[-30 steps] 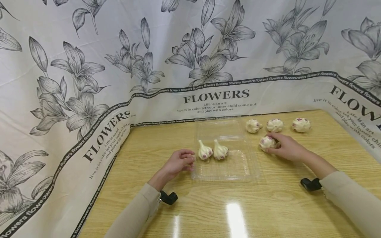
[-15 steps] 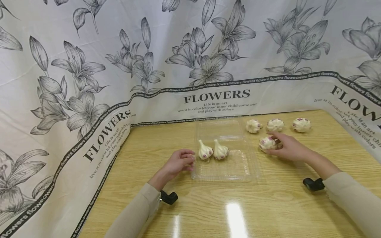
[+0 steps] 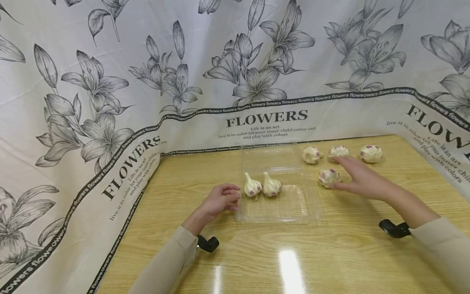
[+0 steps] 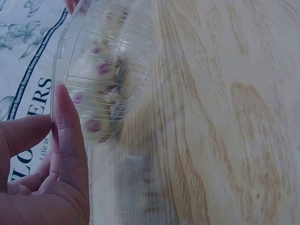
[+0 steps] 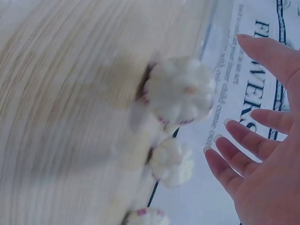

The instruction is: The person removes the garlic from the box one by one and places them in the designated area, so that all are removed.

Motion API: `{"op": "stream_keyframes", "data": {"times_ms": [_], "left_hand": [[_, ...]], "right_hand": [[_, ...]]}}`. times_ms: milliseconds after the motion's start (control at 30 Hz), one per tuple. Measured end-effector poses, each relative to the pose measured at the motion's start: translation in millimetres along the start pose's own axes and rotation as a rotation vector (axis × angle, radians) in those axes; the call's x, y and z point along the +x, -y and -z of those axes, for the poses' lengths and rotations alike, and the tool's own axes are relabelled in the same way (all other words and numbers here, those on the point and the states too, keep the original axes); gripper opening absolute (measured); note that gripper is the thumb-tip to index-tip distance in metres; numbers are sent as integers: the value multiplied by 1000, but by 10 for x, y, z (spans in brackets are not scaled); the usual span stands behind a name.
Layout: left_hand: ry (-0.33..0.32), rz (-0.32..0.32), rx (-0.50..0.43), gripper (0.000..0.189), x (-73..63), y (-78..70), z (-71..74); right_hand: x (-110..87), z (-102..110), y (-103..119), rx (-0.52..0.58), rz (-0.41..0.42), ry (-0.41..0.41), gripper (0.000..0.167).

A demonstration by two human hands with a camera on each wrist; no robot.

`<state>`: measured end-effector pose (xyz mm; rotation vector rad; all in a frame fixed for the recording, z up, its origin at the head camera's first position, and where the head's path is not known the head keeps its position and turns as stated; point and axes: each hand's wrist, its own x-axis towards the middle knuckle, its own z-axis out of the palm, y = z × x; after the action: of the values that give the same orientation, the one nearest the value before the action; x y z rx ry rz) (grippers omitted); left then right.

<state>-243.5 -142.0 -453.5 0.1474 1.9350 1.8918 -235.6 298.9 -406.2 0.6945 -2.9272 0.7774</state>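
Note:
In the head view my left hand [image 3: 221, 200] is at the left side of a clear plastic clamshell box [image 3: 275, 212]. The left wrist view shows its thumb and a finger pinching the box's rim [image 4: 55, 79]. Two garlic bulbs, one on the left [image 3: 253, 187] and one beside it [image 3: 272, 185], sit inside with stems pointing away from me. My right hand [image 3: 361, 178] is spread beside another garlic bulb [image 3: 329, 178] on the table, right of the box. Nothing is between its extended fingers in the right wrist view, where the nearest garlic bulb [image 5: 180, 91] stands apart from them.
Along the back of the wooden table [image 3: 293, 253] lie three more garlic bulbs: a left one [image 3: 311, 155], a middle one [image 3: 339, 151] and a right one [image 3: 371, 154]. The box's lid [image 3: 271, 159] lies folded back. A flower-printed curtain [image 3: 205, 130] borders the table behind and left.
My right hand has opened its fingers off the front garlic bulb and drawn slightly back to the right. That bulb stays in place. The left hand and box have not moved.

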Motion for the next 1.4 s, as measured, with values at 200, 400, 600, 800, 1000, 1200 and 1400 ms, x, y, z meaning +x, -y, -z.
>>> {"op": "stream_keyframes", "data": {"times_ms": [200,400,600,800,1000,1200,1400], "left_hand": [[-4,-1,-3,35,4,-11,-13],[-7,-4,-11,37,8,-19,-19],[5,-2,-4,37,6,-13,-15],[0,1,-15,37,1,-10,-13],[-7,0,-12,37,1,-3,-10],[-8,4,-6,37,11,31,16],[-5,5,-1,37,11,19,24]], "right_hand": [[5,-49,268,31,46,3,73],[90,-189,514,57,127,-7,67],[165,-379,669,87,182,-14,58],[251,-587,736,76,212,-3,58],[335,-778,728,78,242,-14,58],[399,-880,716,25,258,25,63],[463,-898,749,-20,261,37,69]]}}
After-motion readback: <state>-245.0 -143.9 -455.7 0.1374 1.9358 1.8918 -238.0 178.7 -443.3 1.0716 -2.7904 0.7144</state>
